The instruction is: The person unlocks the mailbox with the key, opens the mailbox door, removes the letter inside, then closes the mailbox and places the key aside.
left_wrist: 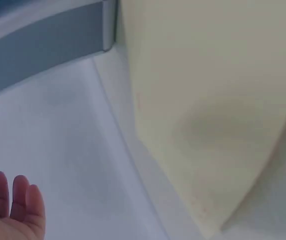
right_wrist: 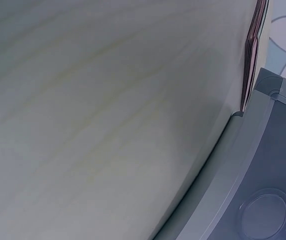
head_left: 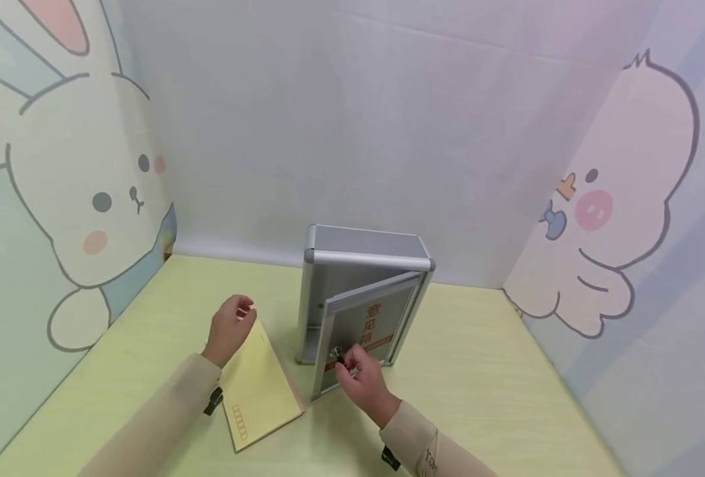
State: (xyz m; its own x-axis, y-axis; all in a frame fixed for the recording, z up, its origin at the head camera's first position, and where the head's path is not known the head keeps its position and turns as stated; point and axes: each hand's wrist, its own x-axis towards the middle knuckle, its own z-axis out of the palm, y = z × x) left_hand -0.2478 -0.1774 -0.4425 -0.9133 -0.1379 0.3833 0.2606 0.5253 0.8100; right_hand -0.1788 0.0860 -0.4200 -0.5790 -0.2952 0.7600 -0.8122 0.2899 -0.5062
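The metal box (head_left: pixel 364 244) stands upright on the pale yellow table (head_left: pixel 478 384), in front of you and a little to the right of the middle. It has flat grey sides, smooth shiny silver edges and round dark grey corners. Its thin flat door (head_left: pixel 382 324) hangs partly open toward you, joined on the right side, so you can see some of the hollow inside. The door is a tall rectangle with a silver frame, a grey middle, red writing and a red stripe. Your right hand (head_left: pixel 367 384) pinches a small key (head_left: pixel 343 362) with a dark top at the door's silver lock (head_left: pixel 337 352). Your left hand (head_left: pixel 230 331) holds nothing, its fingers softly bent above the far end of the yellow envelopes (head_left: pixel 260 391). They lie flat in a neat stack to the left of the door, and the right wrist view shows many thin paper layers along the edge. The top one is smooth, with a row of little red boxes at the end near you. Your tan sleeves (head_left: pixel 162 411) look like soft cloth.
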